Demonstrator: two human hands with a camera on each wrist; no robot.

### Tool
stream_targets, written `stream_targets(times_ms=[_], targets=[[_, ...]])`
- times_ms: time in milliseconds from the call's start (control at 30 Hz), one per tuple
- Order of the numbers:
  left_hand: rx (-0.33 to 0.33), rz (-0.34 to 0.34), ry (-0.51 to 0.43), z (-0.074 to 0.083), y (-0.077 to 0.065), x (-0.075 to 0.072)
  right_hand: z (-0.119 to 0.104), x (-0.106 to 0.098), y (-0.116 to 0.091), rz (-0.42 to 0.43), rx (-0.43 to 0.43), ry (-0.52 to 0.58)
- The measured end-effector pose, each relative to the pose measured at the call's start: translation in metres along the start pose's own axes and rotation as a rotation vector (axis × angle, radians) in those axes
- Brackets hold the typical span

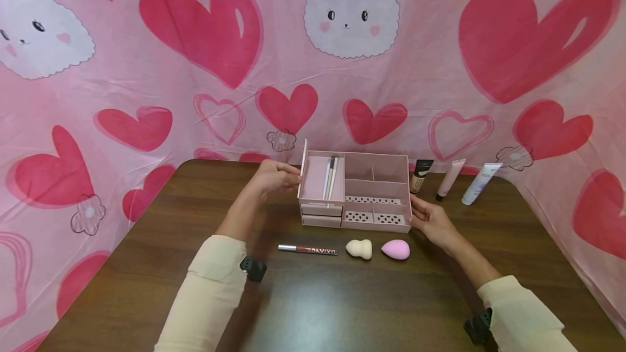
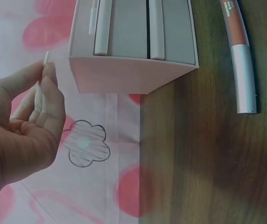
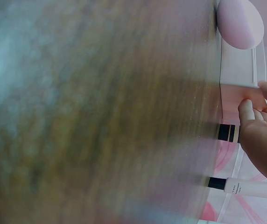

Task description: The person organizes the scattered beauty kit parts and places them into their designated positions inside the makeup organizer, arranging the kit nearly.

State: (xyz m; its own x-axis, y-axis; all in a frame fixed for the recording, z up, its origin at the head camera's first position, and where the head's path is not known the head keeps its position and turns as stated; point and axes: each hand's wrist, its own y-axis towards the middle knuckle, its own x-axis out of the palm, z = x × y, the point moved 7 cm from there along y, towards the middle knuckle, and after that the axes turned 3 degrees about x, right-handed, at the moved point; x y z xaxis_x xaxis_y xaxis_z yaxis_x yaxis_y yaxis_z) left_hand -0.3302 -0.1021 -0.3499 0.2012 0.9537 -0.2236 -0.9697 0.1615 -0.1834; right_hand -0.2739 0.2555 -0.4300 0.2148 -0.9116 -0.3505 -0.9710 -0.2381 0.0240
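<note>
A pink makeup organizer (image 1: 376,178) with compartments and two small front drawers (image 1: 321,216) stands on the table. Its lid (image 1: 304,164) is raised upright at the left end, and my left hand (image 1: 276,179) pinches the thin lid edge (image 2: 46,57) between thumb and fingers. Slim makeup brushes (image 1: 331,177) lie in the lidded compartment. My right hand (image 1: 434,222) rests its fingertips against the organizer's right side wall (image 3: 236,98). In front lie a lip gloss tube (image 1: 308,250), a cream makeup sponge (image 1: 359,249) and a pink makeup sponge (image 1: 395,250).
Right of the organizer stand a black-capped foundation tube (image 1: 420,175), a pink tube (image 1: 450,179) and a white tube (image 1: 481,183). A pink cloth with hearts and rabbits (image 1: 288,69) hangs behind the brown wooden table (image 1: 313,308).
</note>
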Motion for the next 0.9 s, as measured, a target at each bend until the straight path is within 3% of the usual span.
stream_targets(times_ms=[300,900], targets=[[0.03,0.002,0.092,0.009,0.008,0.007,0.0,-0.001,0.0,0.003,-0.007,-0.006],[-0.004,-0.037,0.124,0.013,0.018,0.021,0.0,-0.001,0.001,0.005,-0.01,-0.017]])
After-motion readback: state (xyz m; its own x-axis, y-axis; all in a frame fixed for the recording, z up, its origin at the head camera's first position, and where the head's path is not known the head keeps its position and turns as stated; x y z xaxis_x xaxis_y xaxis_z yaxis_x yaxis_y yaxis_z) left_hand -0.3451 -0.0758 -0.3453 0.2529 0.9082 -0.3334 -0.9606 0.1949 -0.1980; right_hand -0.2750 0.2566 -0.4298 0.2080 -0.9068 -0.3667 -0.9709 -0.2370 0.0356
